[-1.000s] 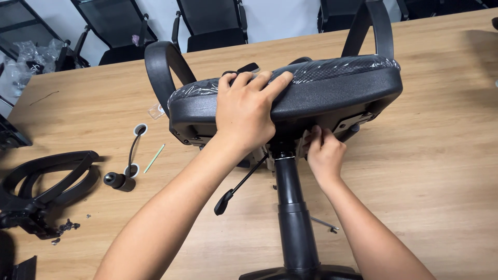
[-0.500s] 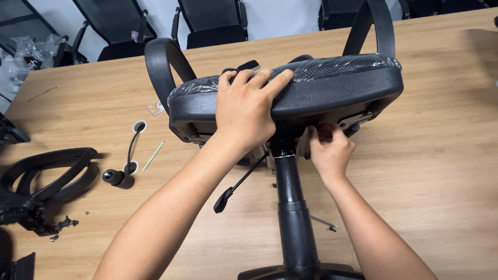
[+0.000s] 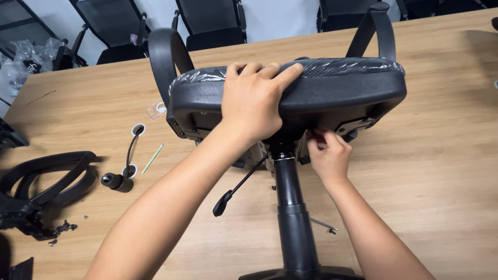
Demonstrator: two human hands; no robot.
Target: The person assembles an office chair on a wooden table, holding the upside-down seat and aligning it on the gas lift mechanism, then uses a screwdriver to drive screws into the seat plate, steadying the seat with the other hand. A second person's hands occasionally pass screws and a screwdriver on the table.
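A wooden table (image 3: 441, 171) carries an office chair seat (image 3: 332, 96) lying on its side, its padded face wrapped in clear film and turned away from the camera, its long axis running left to right. Two curved armrests (image 3: 161, 62) rise from its far edge. The black gas-lift column (image 3: 293, 218) runs from the seat's underside straight toward the viewer, down to the base at the bottom edge.

The left hand (image 3: 254, 103) lies flat over the seat's upper rim, fingers (image 3: 259, 70) spread and curled across the edge onto the filmed side, pressing the seat rather than closing around anything. The forearm comes up diagonally from lower left.

The right hand (image 3: 327, 155) sits just right of the column, directly below the seat's underside. Its fingertips (image 3: 317, 136) are bunched and pinched against the mechanism plate (image 3: 358, 125); whether they hold a small part there cannot be told. This hand is the nearer one to the mechanism, which lies immediately above and ahead of its fingers.

A thin adjustment lever (image 3: 238, 184) slants down left of the column. Farther left lie a loose black frame piece (image 3: 46, 176), a caster (image 3: 115, 181) and a green stick (image 3: 152, 158).
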